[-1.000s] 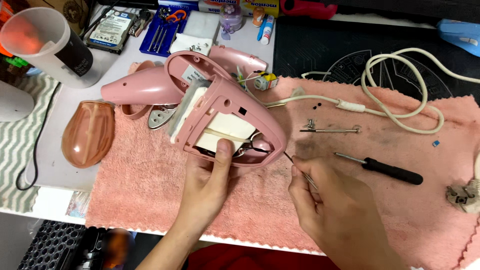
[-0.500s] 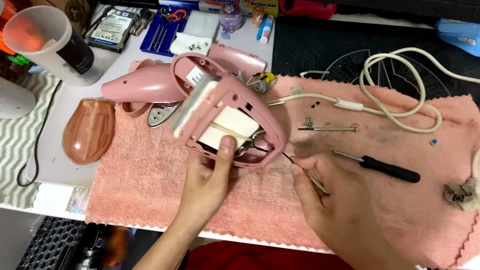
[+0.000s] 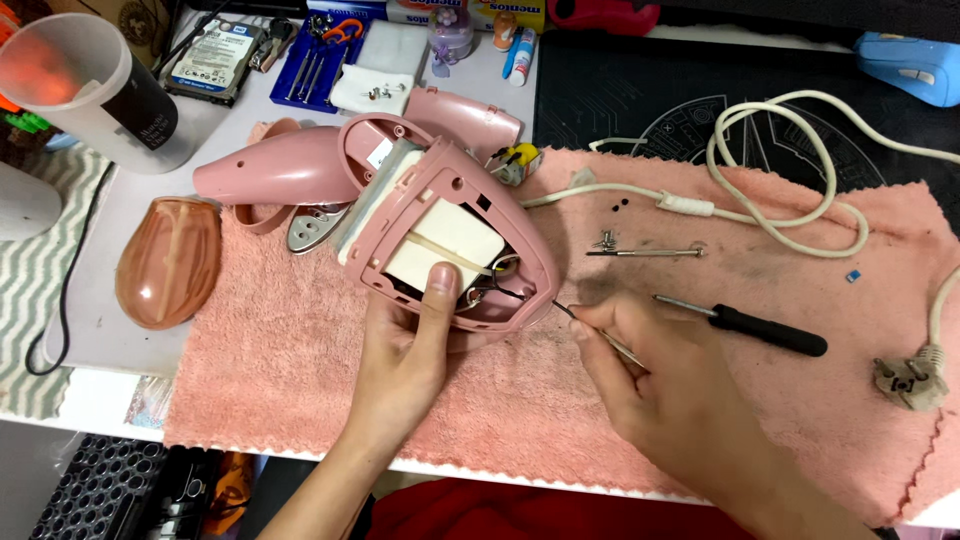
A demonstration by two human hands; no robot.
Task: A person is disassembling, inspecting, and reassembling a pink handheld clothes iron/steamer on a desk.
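Note:
An opened pink iron body [image 3: 420, 215] lies tilted on a pink towel [image 3: 300, 350], its white inner block and dark wires showing. My left hand [image 3: 405, 355] grips its near edge, thumb pressed on the white block. My right hand [image 3: 665, 395] holds a thin metal tool [image 3: 600, 335] whose tip touches the iron's right rim. A black-handled screwdriver [image 3: 755, 327] lies just right of that hand.
A cream power cord [image 3: 790, 170] loops at the back right, its plug [image 3: 908, 382] near the towel's right edge. Small screws and a thin rod [image 3: 640, 250] lie mid-towel. A brown translucent cover [image 3: 170, 262], a plastic cup [image 3: 90, 90] and a hard drive [image 3: 215, 58] sit left.
My left hand has tipped the iron body a little, and my right hand has brought the thin tool's tip closer to its right rim.

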